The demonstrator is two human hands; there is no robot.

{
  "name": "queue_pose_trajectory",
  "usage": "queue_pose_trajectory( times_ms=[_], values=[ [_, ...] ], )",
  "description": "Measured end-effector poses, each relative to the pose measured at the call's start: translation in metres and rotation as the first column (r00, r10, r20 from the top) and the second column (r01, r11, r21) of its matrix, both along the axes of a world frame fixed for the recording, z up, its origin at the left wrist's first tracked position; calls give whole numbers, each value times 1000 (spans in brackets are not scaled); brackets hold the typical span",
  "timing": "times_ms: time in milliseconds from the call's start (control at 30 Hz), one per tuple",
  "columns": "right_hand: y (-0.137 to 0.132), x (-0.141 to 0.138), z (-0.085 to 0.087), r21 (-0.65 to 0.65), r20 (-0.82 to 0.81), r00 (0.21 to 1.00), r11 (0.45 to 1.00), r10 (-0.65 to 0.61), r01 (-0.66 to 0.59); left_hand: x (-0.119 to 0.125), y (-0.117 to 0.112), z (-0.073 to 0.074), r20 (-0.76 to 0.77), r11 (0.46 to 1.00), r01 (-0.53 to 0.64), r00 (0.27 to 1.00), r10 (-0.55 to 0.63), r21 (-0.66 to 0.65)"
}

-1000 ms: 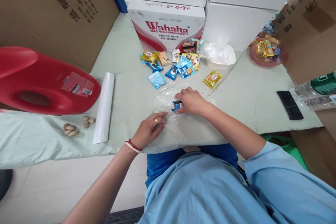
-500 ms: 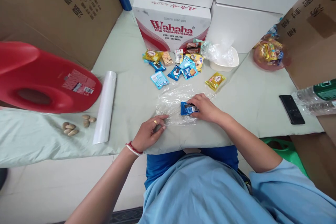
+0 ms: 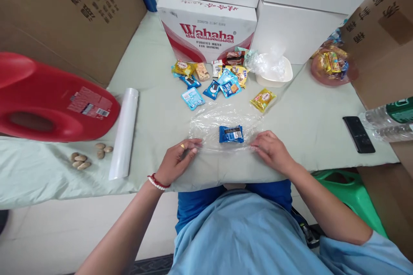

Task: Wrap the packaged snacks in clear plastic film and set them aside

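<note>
A sheet of clear plastic wrap (image 3: 213, 121) lies flat on the pale green table cloth (image 3: 155, 111) in front of me. A small blue snack packet (image 3: 231, 134) rests on its middle. My left hand (image 3: 177, 159) pinches the wrap's near left corner, fingers closed on the film. At the near right corner my right hand (image 3: 271, 149) holds the film's edge with curled fingers. Neither hand touches the blue packet.
Several snack packets (image 3: 213, 78) lie scattered beyond the wrap, with a yellow one (image 3: 262, 99) apart. A wrap roll (image 3: 124, 131), nuts (image 3: 86, 157) and a red jug (image 3: 48, 101) are left. A white bowl (image 3: 274, 72), a Wahaha carton (image 3: 206, 30), a phone (image 3: 358, 134) and bottles (image 3: 389, 118) stand around.
My right hand has let go of the blue packet, leaving it on the wrap, and moved back to the wrap's near right corner. My left hand stays at the left corner.
</note>
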State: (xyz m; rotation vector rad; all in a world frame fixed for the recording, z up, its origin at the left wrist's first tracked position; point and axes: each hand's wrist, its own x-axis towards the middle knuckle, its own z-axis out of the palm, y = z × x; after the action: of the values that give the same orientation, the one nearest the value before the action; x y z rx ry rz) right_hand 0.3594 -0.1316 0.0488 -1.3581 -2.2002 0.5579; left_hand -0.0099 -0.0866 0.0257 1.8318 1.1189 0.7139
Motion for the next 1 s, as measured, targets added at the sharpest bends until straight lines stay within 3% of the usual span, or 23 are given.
queue_pose_trajectory(
  times_ms=[167, 300, 400, 500, 533, 600, 700, 733, 767, 800, 867, 933, 1000],
  values=[
    [49, 13, 19, -182, -206, 974, 981, -100, 62, 4, 14, 3, 15, 989, -130, 991, 132, -70],
    [84, 14, 15, -417, -225, 942, 898, -248, 137, 15, 36, -3, -51, 953, -289, 957, 285, -87],
    [94, 7, 5, -422, -68, 954, 875, -292, 237, 25, 57, -8, -232, 908, -417, 889, 395, -53],
    [91, -2, 3, -323, 232, 940, 892, -250, 317, 29, 69, -3, -317, 853, -499, 792, 521, 154],
    [88, -5, 5, -295, 323, 918, 897, -229, 328, 29, 69, 2, -293, 809, -527, 755, 586, 260],
    [84, -8, 12, -244, 444, 870, 906, -214, 347, 27, 62, 17, -183, 671, -574, 681, 709, 469],
    [87, -13, 27, -116, 482, 833, 922, -273, 369, 30, 36, 45, 50, 389, -582, 597, 801, 714],
    [92, -16, 32, -74, 468, 836, 929, -288, 361, 34, 25, 53, 117, 319, -550, 616, 779, 772],
    [99, -20, 36, -49, 452, 845, 938, -286, 343, 42, 15, 60, 160, 289, -494, 683, 713, 820],
    [107, -24, 38, -37, 441, 857, 948, -268, 316, 52, 6, 63, 154, 314, -409, 784, 601, 857],
    [127, -37, 37, -46, 447, 871, 967, -205, 251, 79, -5, 61, 23, 461, -172, 950, 312, 871],
    [146, -51, 30, -82, 489, 860, 974, -147, 213, 106, -7, 50, -182, 624, 35, 968, 174, 781],
    [163, -62, 20, -130, 535, 837, 968, -115, 216, 127, -1, 34, -355, 759, 119, 922, 155, 641]
  ],
)
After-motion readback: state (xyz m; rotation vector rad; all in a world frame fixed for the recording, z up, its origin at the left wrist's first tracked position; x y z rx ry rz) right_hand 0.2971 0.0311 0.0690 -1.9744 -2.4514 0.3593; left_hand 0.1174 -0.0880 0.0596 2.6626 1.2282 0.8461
